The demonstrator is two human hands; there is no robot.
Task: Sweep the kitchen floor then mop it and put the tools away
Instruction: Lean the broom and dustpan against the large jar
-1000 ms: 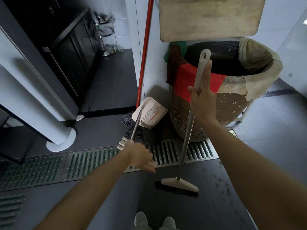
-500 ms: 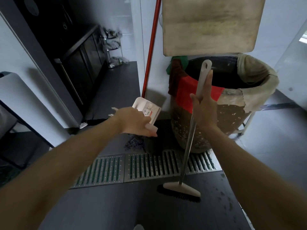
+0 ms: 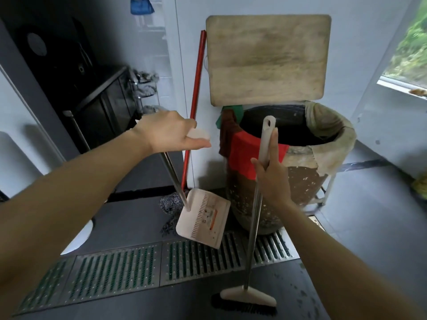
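Our left hand [image 3: 169, 132] grips the dustpan [image 3: 203, 218] by its handle top, the pan hanging just above the floor grate [image 3: 115, 266]. Our right hand [image 3: 271, 174] clasps the broom [image 3: 248, 296], upright, bristles on the floor near us. Beyond, a red mop [image 3: 196, 100] leans against the wall, left of the bin [image 3: 300, 181].

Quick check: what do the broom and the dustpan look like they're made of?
Broom: shaft looks like bare polished metal, going by its grey sheen; grip and head block look like matte off-white plastic, with dark bristles, fibre unclear. Dustpan: matte off-white moulded plastic with a comb ridge, on a shiny, metal-looking handle.
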